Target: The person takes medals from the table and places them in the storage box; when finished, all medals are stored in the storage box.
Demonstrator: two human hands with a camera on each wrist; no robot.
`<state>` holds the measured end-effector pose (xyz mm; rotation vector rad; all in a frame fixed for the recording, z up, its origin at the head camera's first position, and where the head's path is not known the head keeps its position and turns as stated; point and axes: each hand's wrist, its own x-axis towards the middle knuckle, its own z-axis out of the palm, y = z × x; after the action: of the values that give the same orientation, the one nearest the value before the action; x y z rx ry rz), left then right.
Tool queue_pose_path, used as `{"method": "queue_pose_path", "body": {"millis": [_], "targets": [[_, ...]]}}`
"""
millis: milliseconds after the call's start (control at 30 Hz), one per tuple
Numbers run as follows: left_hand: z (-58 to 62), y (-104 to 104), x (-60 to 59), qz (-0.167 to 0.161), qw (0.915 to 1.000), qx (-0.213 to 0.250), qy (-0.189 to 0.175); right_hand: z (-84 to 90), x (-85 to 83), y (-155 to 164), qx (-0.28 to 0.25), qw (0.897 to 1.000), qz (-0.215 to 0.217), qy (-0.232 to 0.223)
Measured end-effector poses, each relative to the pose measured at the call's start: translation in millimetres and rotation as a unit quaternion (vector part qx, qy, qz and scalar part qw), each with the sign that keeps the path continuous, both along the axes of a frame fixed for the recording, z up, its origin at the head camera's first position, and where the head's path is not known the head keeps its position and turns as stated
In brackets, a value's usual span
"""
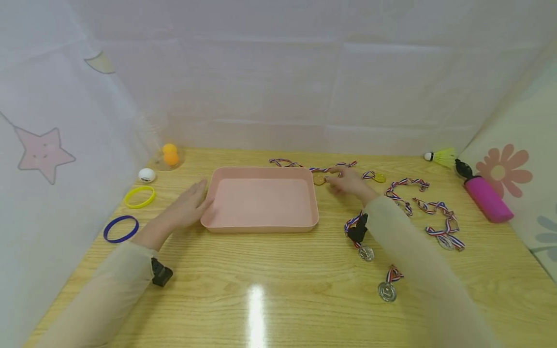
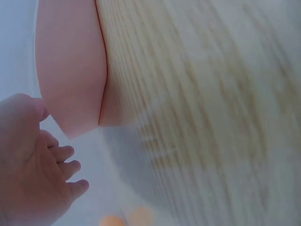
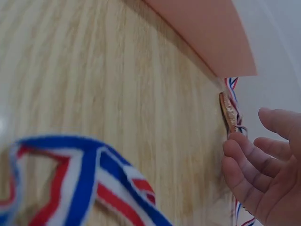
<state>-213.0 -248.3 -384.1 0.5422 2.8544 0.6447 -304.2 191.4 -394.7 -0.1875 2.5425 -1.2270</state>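
Note:
A shallow pink tray (image 1: 261, 228) lies on the wooden table. At its left side is my left hand (image 1: 190, 205), fingers extended and thumb at the rim; the left wrist view shows the thumb (image 2: 35, 106) right at the tray's corner. Just right of the tray, my right hand (image 1: 346, 181) reaches down to a bronze medal (image 1: 319, 180) with a red, white and blue ribbon (image 1: 287, 163). In the right wrist view its fingertips (image 3: 231, 148) are at the ring of the bronze medal (image 3: 228, 110), the thumb held apart.
Silver medals (image 1: 366, 253) and a gold medal (image 1: 379, 177) with ribbons lie on the right. Beyond them are a shuttlecock (image 1: 441, 157) and a pink pump (image 1: 488, 198). Leftward are orange balls (image 1: 170, 157), a white ball (image 1: 146, 175), a yellow wristband (image 1: 140, 205) and a blue wristband (image 1: 114, 239).

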Motion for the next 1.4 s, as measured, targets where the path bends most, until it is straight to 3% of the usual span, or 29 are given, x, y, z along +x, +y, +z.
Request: {"method": "queue_pose_path", "body": {"millis": [233,667,833,1100,1400], "targets": [[-2.7,1,2.4,-0.039,0.9991,0.015,0.008,-9.3,-5.8,-12,-0.003,1.0,-0.012,0.001],[-2.4,1,8.2,-0.052,0.9986,0.003,0.009,-4.5,1.1,-8,-0.013,0.999,-0.046,-0.002],[-3.4,0,12.7,-0.057,0.9982,0.0,0.014,2.8,4.3,0,-0.064,0.995,-0.063,-0.03],[-0.6,4,26.3,-0.07,0.9971,0.008,0.026,21.1,15.9,20,-0.181,0.978,-0.048,-0.092],[2.6,7,43.0,-0.063,0.9978,0.002,0.019,28.3,23.4,41,-0.223,0.966,-0.013,-0.127]]}}
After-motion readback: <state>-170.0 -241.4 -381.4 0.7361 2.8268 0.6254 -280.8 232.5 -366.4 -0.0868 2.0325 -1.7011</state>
